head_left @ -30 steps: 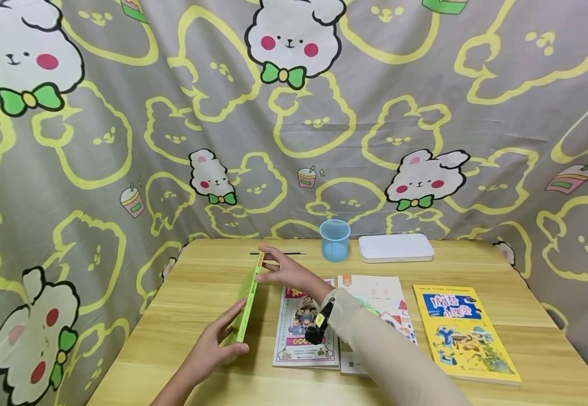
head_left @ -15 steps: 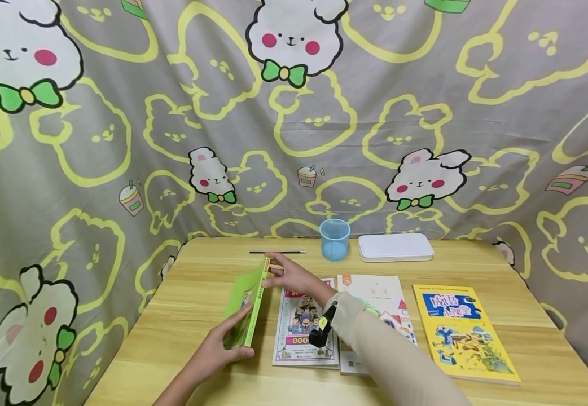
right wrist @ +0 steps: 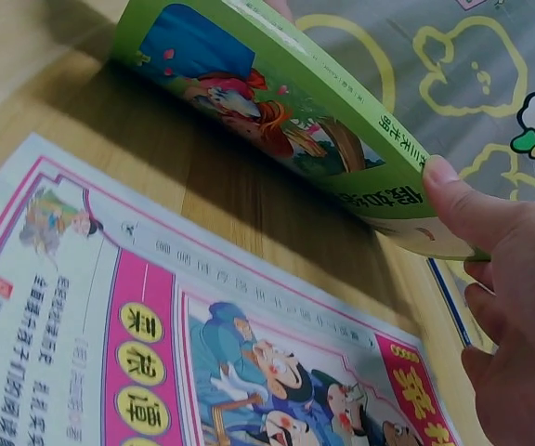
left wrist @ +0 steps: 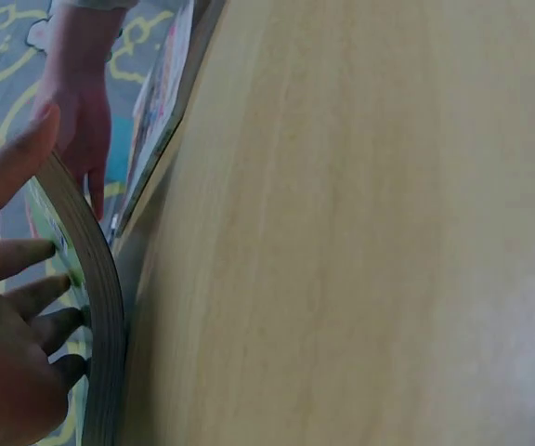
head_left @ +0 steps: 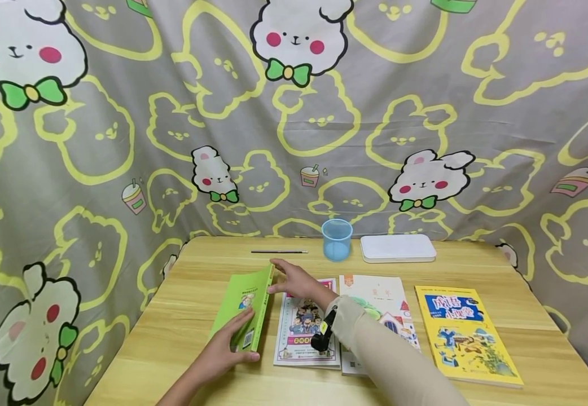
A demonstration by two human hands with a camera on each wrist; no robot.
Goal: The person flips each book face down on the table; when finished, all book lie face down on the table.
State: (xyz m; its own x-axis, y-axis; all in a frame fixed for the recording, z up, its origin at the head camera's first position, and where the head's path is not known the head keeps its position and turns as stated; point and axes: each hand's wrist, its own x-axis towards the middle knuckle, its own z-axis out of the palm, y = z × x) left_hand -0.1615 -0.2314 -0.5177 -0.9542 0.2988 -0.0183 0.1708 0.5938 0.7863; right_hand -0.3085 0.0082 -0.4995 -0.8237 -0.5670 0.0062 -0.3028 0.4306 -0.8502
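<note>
"looking at that glossy green paperback [head_left: 245, 296], is it lying flat?"

"nope, tilted over the wood-grain worktop [head_left: 147, 338], left of the pink-bordered book [head_left: 301, 324]. left grip [head_left: 221, 347] parted just book-thick, clasping the lower end; right grip [head_left: 299, 282] likewise, pinching the top by its spine."

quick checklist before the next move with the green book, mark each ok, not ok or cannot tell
1. Left hand on the green book: ok, fingers on the cover, thumb at the lower end.
2. Right hand on the green book: ok, thumb on the spine near the upper end.
3. Green book flat on the table: not ok, it is tilted.
4. Green book's lower edge resting on the table: cannot tell.
5. Yellow book clear of both hands: ok, it lies apart at the far right.
</note>
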